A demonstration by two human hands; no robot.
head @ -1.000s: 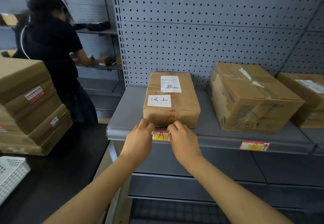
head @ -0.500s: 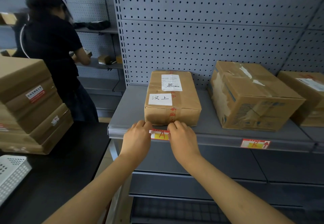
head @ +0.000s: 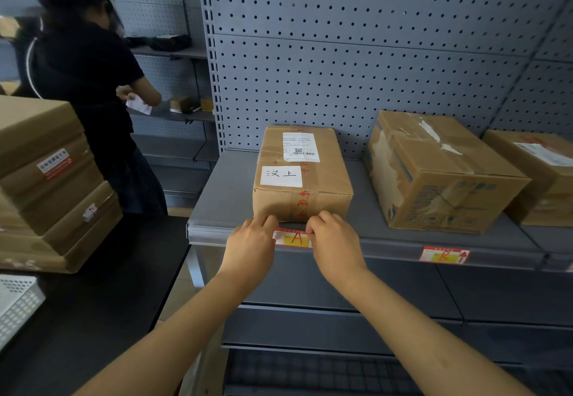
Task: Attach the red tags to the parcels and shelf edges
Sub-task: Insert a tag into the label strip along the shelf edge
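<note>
Both hands sit at the shelf edge (head: 387,245): the left hand (head: 251,248) and right hand (head: 336,248) pinch the ends of the red tag (head: 293,238), fingers curled. At 12 o'clock stands the parcel (head: 302,175); at 3 o'clock, a second tag (head: 444,255).

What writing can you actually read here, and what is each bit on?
"汉上": handwritten on the white sticker on the middle parcel.
"A": red tag on the shelf edge, between left hand and right hand.
Second red tag: letter unclear.
Shipping label, red-and-white sticker: too small.
</note>
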